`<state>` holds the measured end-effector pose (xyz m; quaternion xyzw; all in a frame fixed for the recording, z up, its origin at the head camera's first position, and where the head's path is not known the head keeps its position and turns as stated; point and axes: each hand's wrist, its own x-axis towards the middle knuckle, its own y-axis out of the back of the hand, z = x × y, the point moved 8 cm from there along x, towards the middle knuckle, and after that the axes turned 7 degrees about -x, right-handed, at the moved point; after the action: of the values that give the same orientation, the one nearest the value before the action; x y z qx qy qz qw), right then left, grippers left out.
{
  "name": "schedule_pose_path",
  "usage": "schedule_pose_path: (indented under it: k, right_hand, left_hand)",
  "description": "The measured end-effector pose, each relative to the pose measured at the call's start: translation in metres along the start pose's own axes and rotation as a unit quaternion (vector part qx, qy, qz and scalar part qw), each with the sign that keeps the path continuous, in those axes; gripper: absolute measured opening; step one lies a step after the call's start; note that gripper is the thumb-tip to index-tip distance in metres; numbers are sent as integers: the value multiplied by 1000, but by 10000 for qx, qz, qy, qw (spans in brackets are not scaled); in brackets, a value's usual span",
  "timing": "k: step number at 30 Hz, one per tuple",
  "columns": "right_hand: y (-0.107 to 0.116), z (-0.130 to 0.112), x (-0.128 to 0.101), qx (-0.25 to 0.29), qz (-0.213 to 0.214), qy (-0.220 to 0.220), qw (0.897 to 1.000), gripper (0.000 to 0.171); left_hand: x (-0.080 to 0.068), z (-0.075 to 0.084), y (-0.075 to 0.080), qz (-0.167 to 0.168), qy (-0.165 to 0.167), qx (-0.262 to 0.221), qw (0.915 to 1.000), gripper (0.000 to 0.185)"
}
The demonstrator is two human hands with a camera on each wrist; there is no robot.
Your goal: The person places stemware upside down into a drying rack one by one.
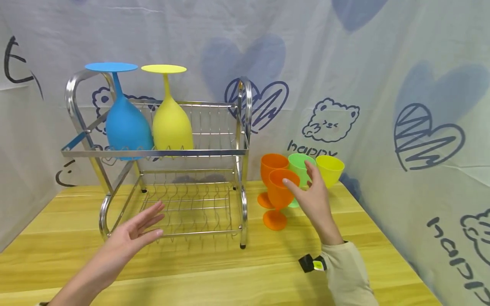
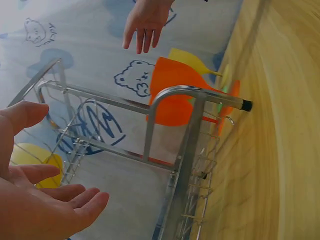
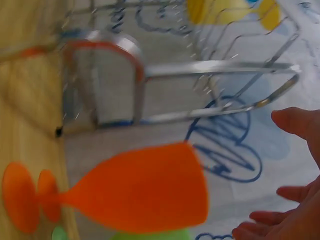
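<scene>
On the rack's upper shelf a blue goblet and a yellow goblet stand upside down, bases up. My left hand hovers in front of the lower shelf with its fingers spread, holding nothing. Over by the upright goblets my right hand reaches with thumb and fingers apart, nearest the front orange goblet. In the right wrist view a gap shows between the fingers and that orange goblet's rim. Behind it stand another orange goblet, a green goblet and an upright yellow goblet.
The two-tier metal dish rack stands left of the upright goblets on a wooden table. A small black object with a yellow-green patch sits beside the right sleeve. A patterned curtain hangs behind and to the right.
</scene>
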<state>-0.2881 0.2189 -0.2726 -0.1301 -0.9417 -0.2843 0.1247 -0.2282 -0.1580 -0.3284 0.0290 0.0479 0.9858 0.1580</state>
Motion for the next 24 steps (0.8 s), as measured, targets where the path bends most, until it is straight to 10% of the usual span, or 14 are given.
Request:
schedule_pose_path:
  k: [24]
  right_hand:
    - [-54, 73, 24, 201, -566, -627, 9962, 113]
  left_hand:
    - [7, -2, -31, 565, -323, 700, 9954, 73]
